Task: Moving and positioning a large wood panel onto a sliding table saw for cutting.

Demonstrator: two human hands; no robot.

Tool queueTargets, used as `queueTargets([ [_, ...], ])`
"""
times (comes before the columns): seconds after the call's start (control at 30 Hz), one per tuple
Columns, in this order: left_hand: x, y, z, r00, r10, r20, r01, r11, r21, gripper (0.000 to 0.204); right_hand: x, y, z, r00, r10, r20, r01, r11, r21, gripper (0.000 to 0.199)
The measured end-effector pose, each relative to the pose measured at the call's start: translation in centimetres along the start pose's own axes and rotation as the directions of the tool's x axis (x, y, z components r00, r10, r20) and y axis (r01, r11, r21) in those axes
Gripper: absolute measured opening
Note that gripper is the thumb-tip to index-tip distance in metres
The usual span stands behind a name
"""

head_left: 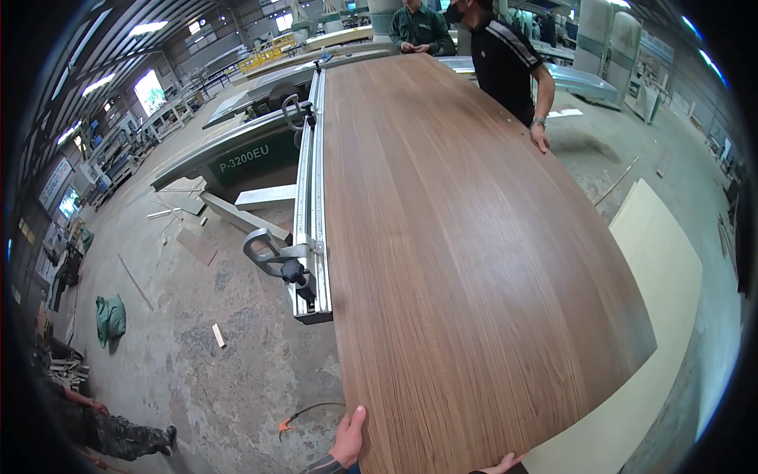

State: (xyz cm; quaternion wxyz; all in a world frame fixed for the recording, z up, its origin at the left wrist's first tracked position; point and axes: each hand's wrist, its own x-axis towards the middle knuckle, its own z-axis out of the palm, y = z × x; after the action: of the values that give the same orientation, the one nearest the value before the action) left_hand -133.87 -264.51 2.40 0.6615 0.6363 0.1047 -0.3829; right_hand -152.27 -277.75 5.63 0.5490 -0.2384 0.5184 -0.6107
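Note:
A large brown wood-grain panel [474,237] stretches away from me, its left edge along the saw's aluminium fence [319,182]. My left hand [347,440] grips that edge near the close corner, thumb on the top face and fingers out of sight beneath. At the near edge, my right hand [504,464] also holds the panel; only part of it shows at the frame's bottom. Further along the right side, a co-worker's hand [540,137] rests on the panel's edge. A metal flip stop [272,254] sits on the near part of the fence.
Pale boards [671,268] lie under the panel's right side. The green saw body [253,162] stands left of the fence. Offcuts [197,246], a green sack [110,319] and an orange-ended hose [286,425] lie on the concrete floor. Another person [421,28] stands at the far end.

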Motion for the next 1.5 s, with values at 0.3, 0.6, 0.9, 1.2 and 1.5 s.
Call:
queueTargets([
  [0.3,-0.9,1.9,1.3,0.999,0.038,0.017,-0.038,0.999,0.008,0.055,0.5,-0.9,1.9,0.999,0.020,-0.027,-0.019,1.000,0.008,0.078],
  [0.6,-1.0,2.3,2.4,0.997,0.070,0.040,-0.072,0.996,0.052,0.065,1.6,1.0,1.0,0.988,0.110,-0.108,-0.115,0.992,-0.049,0.076],
  [0.9,2.1,0.7,1.5,1.000,0.020,0.019,-0.021,0.999,0.027,0.060,2.8,2.2,0.2,0.998,-0.047,0.028,0.049,0.996,-0.075,0.085],
  [1.2,1.8,0.6,2.0,0.998,0.064,-0.023,-0.063,0.996,0.059,0.057,3.8,3.8,-0.2,0.999,-0.049,-0.006,0.048,0.996,-0.072,0.084],
  [1.5,1.9,0.0,2.0,0.996,0.086,0.007,-0.087,0.996,0.008,0.052,3.2,1.2,2.3,0.999,0.014,-0.029,-0.017,0.995,-0.103,0.082],
])
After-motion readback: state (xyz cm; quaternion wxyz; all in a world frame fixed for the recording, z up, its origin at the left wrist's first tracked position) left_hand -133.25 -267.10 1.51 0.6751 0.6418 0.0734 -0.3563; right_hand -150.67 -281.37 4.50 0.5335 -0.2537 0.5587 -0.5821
